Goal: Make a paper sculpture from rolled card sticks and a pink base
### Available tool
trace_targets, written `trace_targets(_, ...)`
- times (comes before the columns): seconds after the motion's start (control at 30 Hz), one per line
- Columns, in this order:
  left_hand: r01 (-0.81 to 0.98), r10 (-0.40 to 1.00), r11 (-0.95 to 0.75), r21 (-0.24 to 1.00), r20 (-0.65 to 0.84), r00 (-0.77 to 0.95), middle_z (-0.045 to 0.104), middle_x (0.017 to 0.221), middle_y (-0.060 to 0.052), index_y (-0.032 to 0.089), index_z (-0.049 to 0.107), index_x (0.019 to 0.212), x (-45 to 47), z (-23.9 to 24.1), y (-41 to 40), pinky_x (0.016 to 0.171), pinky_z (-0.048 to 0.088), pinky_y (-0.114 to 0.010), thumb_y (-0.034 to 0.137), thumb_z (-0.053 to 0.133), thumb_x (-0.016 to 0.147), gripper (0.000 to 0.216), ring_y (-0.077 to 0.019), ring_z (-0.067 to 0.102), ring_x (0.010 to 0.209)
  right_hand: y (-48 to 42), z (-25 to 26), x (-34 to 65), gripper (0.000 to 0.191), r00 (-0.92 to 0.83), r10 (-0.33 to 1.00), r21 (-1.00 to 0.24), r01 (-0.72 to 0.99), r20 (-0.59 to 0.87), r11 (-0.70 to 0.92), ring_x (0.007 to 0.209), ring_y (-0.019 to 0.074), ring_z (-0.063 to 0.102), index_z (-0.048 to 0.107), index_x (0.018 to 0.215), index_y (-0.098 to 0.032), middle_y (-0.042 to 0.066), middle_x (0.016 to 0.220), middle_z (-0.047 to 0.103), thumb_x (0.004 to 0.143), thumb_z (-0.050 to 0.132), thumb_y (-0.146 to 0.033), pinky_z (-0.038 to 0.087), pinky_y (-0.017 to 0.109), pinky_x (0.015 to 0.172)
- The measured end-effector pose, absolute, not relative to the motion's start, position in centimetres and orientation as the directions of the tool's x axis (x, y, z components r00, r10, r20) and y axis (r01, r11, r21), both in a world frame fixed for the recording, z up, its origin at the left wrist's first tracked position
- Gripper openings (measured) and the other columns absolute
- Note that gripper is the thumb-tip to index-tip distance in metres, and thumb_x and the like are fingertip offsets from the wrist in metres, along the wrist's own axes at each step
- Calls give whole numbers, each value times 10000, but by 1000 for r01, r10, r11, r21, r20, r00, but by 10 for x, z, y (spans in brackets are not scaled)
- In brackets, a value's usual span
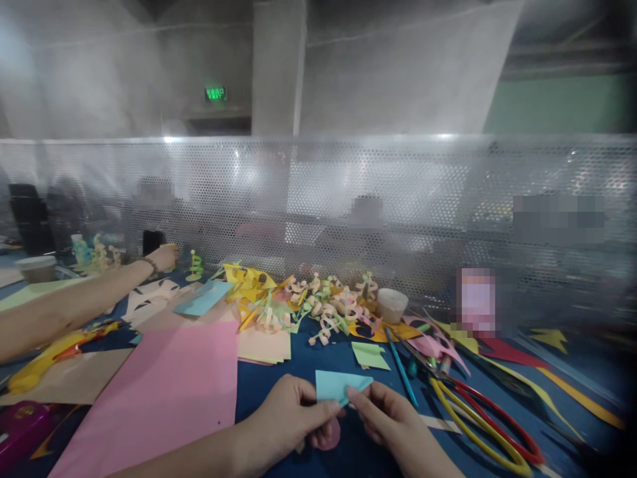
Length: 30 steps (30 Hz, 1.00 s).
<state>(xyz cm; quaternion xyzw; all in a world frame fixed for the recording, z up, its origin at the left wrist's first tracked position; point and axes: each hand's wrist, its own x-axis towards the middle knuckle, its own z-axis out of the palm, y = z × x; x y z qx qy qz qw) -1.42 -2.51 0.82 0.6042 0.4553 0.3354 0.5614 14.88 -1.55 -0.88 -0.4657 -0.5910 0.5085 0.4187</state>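
Between my two hands is a small piece of light blue paper (331,384), creased along its lower right edge. My left hand (293,411) pinches its lower side between thumb and fingers. The right corner is gripped by my right hand (391,421), thumb pressed on the fold. A round pink piece (329,435) shows just under my left fingers; whether I hold it or it lies on the table I cannot tell. A large pink sheet (189,385) lies to the left of my hands.
Scissors (485,425) with red and yellow handles and a blue pencil (402,368) lie at right. Curled paper pieces (328,302) heap at the back before a perforated metal screen (348,199). A yellow glue gun (54,358) lies left, below another person's arm (84,299).
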Motion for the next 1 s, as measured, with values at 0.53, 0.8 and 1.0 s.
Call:
trace_targets(0.53,171,895,-10,985,-67,441,505,494,11,129,536,487,-13,21,-31,472,348,-201,562,533,630,456,-86,442,458,-9,-24,150,508,-150,986,-981,165,77,102,393,64,191,356,533,-215,-106,419,240,592,534,-687,140,236,410)
trace_targets(0.8,179,908,-12,984,-64,415,500,467,12,120,561,480,-12,19,-30,450,345,-197,582,531,617,483,-79,434,428,-11,-18,149,512,-183,982,-986,148,51,79,389,59,202,373,545,-208,-101,436,271,583,537,-692,153,228,402)
trace_targets(1.0,208,929,52,977,-124,349,504,439,16,111,591,486,-12,17,-28,406,324,-188,586,536,605,493,-70,424,384,-13,-11,150,471,-254,967,-990,127,31,65,414,59,285,428,587,-184,-87,471,343,624,557,-635,204,213,426)
